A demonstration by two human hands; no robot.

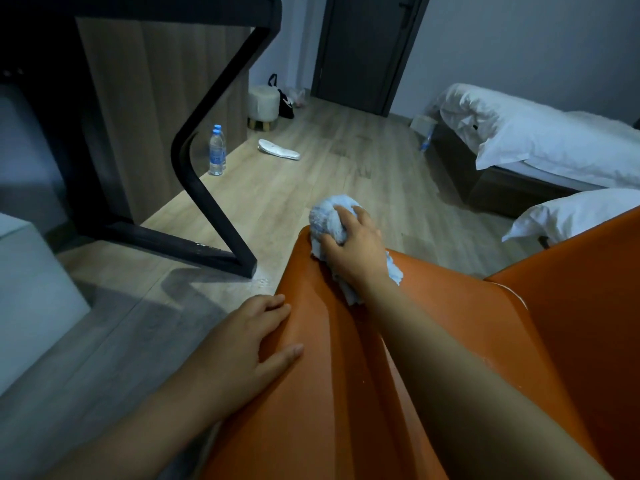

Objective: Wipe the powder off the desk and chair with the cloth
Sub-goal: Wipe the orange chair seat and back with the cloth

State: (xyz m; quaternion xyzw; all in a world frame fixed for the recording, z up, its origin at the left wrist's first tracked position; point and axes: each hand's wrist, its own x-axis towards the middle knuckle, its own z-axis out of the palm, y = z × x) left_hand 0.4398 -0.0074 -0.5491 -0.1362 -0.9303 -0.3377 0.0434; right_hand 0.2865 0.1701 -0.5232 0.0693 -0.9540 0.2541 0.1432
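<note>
- The surface stands at the upper left with its top out of view. White specks show on the foot of its black leg, and they could easily be missed if only the chair gets wiped.
- The left hand lies flat on the left edge of the chair, fingers nearly straight and holding nothing. If it bears down too lightly, the chair may shift under the wiping push.
- The right hand curls its fingers round the bunched cloth and presses it on the chair's far edge. A balled cloth meets the cover with only a small face, so it may smear powder, or sweep it over the edge onto the floor.
- A loose tail of the cloth trails under the wrist and could drag powder back across wiped parts.
- Further right, a white streak follows a seam of the chair. Powder lodged in that crease is likely to be left behind by a quick pass.
</note>
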